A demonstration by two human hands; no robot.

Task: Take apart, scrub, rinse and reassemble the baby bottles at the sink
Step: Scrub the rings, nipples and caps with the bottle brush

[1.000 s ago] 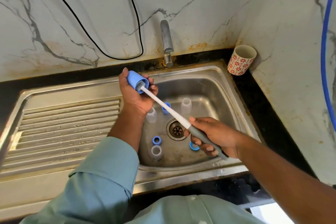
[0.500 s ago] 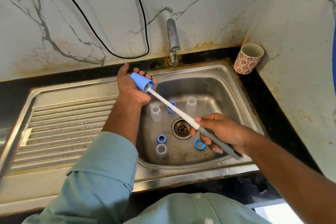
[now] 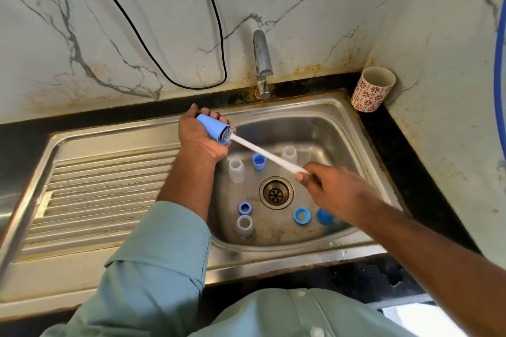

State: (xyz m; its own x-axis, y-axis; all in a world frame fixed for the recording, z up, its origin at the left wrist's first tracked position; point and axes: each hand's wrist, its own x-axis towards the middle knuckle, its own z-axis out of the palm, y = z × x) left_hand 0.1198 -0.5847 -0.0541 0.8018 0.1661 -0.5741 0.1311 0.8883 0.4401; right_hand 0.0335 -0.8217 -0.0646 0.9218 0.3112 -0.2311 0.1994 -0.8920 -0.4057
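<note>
Lower centre: sink (image 3: 353, 128) basin holding the dismantled parts, three clear bottles, blue rings and caps standing round the drain (image 3: 276, 192), probably queued for scrubbing.
Centre right: right hand (image 3: 332, 190), fingers curled round the brush (image 3: 262, 152) handle.
Centre, above: left hand (image 3: 198, 138) gripping blue cap (image 3: 213, 128), opaque, tapered, mouth tilted toward the brush; bristles inside.
</note>
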